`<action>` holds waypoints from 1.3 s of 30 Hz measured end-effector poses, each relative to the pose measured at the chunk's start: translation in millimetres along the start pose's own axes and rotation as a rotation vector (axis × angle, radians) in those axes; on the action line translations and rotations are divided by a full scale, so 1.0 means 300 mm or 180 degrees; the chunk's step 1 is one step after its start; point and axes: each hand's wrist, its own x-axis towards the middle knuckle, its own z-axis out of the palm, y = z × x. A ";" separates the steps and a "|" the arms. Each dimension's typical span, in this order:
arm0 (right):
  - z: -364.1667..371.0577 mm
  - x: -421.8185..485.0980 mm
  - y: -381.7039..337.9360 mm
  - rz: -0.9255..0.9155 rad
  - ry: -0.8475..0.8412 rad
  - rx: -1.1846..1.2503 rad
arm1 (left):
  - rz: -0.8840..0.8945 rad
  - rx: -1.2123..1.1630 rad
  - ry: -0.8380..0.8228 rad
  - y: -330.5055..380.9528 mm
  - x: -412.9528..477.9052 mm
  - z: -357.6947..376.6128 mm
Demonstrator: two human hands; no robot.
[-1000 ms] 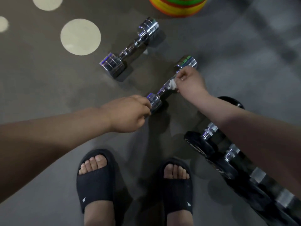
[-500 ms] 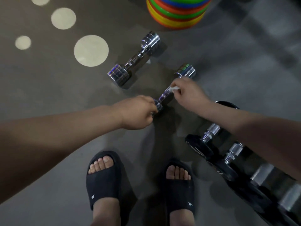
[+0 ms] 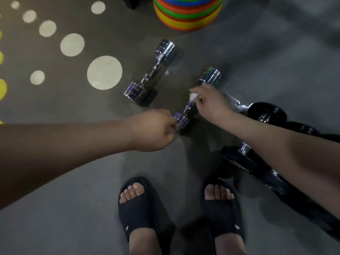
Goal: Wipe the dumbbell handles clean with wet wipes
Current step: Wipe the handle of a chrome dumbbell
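Fingers of our right hand (image 3: 211, 103) pinch a bunched white wet wipe (image 3: 193, 97) and press it onto the upper part of the handle (image 3: 189, 107) of the near chrome dumbbell (image 3: 210, 76), centre of frame. Fingers of our left hand (image 3: 152, 129) curl round that dumbbell's lower head (image 3: 181, 123), just left of centre, bracing it on the grey floor (image 3: 257, 57).

Step in hand: wiping this handle. To do it well, we judge: wrap the wipe round the bar, draw it from head to head, and roll the dumbbell with the left hand so the underside comes up. The wipe is a small wad; opening it out would cover more.

Around: a second chrome dumbbell (image 3: 150, 74) lies apart, up and left; whether it is wiped we cannot tell. Black dumbbells (image 3: 266, 113) crowd the right side under our right forearm, near the wrist, leaving little room on that side. A glossy crinkled thing (image 3: 234, 102) lies beside the hand, perhaps the wipe pack. Coloured stacked discs (image 3: 187, 15) at top centre; black slides (image 3: 139, 212) at the bottom.
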 end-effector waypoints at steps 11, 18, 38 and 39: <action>0.017 -0.023 0.045 -0.0020 0.0251 -0.0083 | -0.1770 -0.0618 0.0284 -0.051 0.274 0.178; 0.018 -0.012 0.078 -0.0004 0.0449 -0.0018 | -0.2071 -0.1118 0.0418 -0.060 0.299 0.321; 0.006 -0.038 0.120 -0.0907 -0.0118 -0.0535 | -0.2024 -0.1111 0.1123 0.049 0.299 0.399; -0.007 -0.022 0.133 -0.0648 -0.0032 -0.0614 | -0.2037 -0.1113 0.1123 0.050 0.298 0.399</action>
